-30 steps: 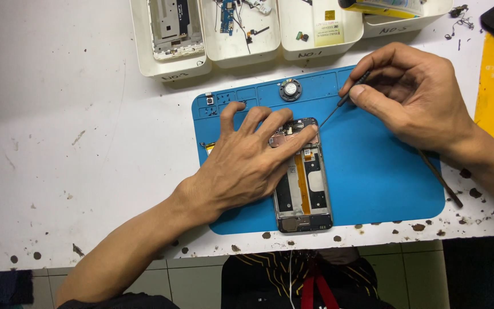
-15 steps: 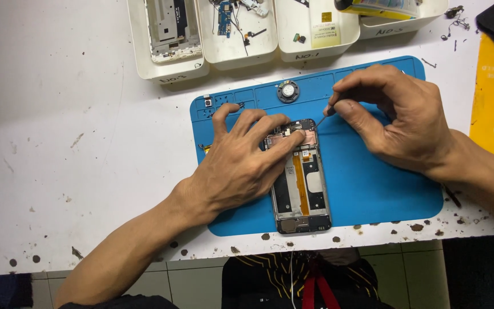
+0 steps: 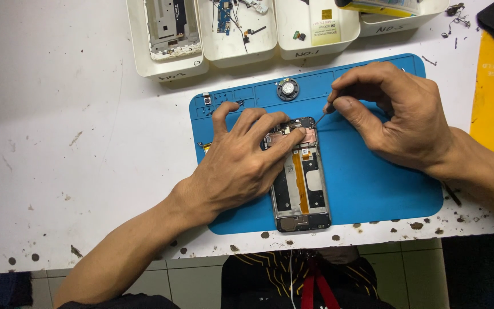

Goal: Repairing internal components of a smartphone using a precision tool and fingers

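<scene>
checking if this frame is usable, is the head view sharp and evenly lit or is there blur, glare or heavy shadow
Head view: sharp on the left hand, right hand and opened phone; light is even, with only soft shadows under the hands on the blue mat; no strong glare; the white trays are cropped at the top edge; the thin tool is small but distinct.

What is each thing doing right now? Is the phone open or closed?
Phone: back off, insides showing, flat on blue mat.
Left hand: pressing the phone down.
Right hand: pinching a thin tool, tip at the phone's top.
Round speaker part: loose on mat.
White trays: holding parts.
</scene>
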